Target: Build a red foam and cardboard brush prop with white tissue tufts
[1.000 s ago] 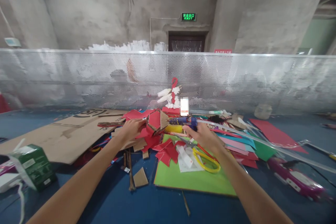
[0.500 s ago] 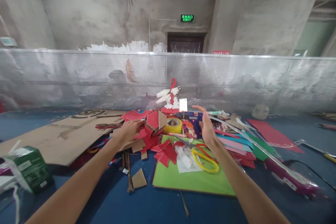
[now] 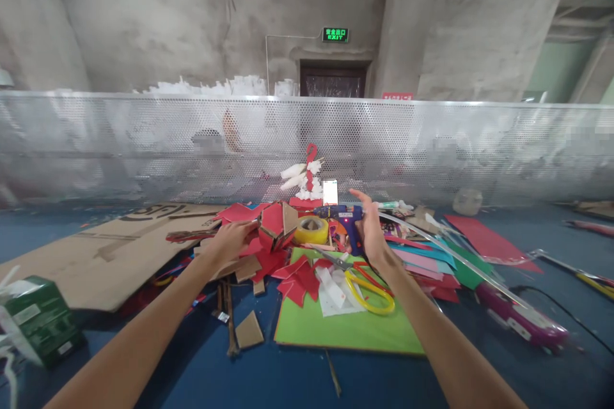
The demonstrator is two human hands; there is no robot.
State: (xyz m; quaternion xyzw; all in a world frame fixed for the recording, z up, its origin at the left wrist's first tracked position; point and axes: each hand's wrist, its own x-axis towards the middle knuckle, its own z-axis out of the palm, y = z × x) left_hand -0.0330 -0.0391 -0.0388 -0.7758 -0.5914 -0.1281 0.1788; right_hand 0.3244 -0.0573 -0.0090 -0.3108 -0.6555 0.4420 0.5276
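My left hand (image 3: 231,241) reaches in from the left, fingers stretched towards a faceted red and cardboard shape (image 3: 277,225); its fingertips are at the shape's left side, and whether they touch it I cannot tell. My right hand (image 3: 371,230), index finger extended, is close beside the handle of a blue glue gun (image 3: 352,230). Between the hands sits a roll of yellow tape (image 3: 311,230). Scissors with yellow and orange handles (image 3: 371,297) lie on a green board (image 3: 326,335), along with cut red pieces (image 3: 300,281) and a white scrap (image 3: 336,287).
A cardboard sheet (image 3: 96,255) and a green box (image 3: 41,316) lie left. On the right are colored sheets (image 3: 422,262), a purple tool (image 3: 520,316) and a clear tube (image 3: 460,259). A lit phone (image 3: 330,192) and white-and-red craft piece (image 3: 309,179) stand by the perforated metal screen (image 3: 407,153).
The whole view has shifted slightly, moving things a little left in the picture. My right hand is marginally nearer the glue gun. The red and cardboard shape keeps its place among the things.
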